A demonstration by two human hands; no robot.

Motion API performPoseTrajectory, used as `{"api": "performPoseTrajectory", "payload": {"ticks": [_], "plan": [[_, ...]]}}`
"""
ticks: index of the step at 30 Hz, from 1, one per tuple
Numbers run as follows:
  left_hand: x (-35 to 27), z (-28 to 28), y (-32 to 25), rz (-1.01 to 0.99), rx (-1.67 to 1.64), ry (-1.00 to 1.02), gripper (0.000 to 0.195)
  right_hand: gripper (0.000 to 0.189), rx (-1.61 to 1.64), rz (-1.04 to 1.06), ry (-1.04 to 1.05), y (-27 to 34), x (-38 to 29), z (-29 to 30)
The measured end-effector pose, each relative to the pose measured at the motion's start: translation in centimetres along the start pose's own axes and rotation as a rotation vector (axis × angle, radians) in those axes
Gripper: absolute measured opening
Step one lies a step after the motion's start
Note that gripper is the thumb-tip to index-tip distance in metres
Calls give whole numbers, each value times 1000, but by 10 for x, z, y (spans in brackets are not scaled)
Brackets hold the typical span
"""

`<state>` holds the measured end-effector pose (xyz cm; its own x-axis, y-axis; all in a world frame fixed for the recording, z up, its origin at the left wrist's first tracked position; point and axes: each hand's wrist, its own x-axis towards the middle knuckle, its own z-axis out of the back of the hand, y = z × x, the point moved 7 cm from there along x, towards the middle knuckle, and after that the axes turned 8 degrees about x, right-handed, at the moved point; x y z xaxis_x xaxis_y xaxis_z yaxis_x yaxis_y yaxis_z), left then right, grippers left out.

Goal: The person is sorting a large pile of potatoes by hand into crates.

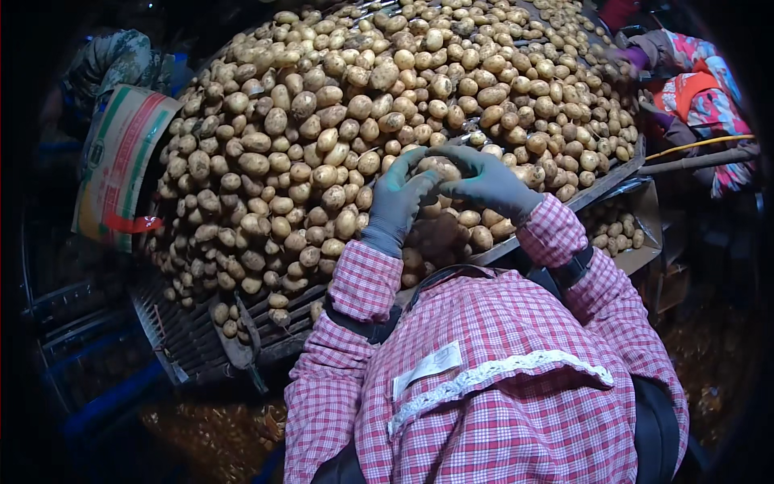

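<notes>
Both my hands wear grey-green gloves and meet over a wide heap of potatoes (326, 142). Between them is one large, soil-specked potato (440, 168). My right hand (493, 181) curls round its right side, fingers over the top and thumb below. From the other side, my left hand (396, 196) closes on the same potato with its fingertips. My palms partly cover it. Just beneath, more potatoes (481, 239) lie in shadow against the wooden edge (580, 199) of the sorting table.
A cardboard box (650, 239) holding potatoes stands at right below the edge. At left hangs a printed carton (130, 154). A slatted rack (199, 339) and a scoop-like holder with potatoes (234, 348) are at lower left. Co-workers' sleeves (656, 48) (130, 57) show at both sides.
</notes>
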<state>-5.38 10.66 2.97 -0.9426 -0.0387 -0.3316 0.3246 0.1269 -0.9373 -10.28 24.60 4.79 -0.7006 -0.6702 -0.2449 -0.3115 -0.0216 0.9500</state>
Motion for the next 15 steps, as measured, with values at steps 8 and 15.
{"api": "performPoseTrajectory", "payload": {"ticks": [8,15], "plan": [[-29,-2,19,40,-64,38,48,60,-509,200,-46,15,-31,-35],[-41,6,25,-31,54,-63,43,53,220,-224,-37,-17,-38,-40]]}}
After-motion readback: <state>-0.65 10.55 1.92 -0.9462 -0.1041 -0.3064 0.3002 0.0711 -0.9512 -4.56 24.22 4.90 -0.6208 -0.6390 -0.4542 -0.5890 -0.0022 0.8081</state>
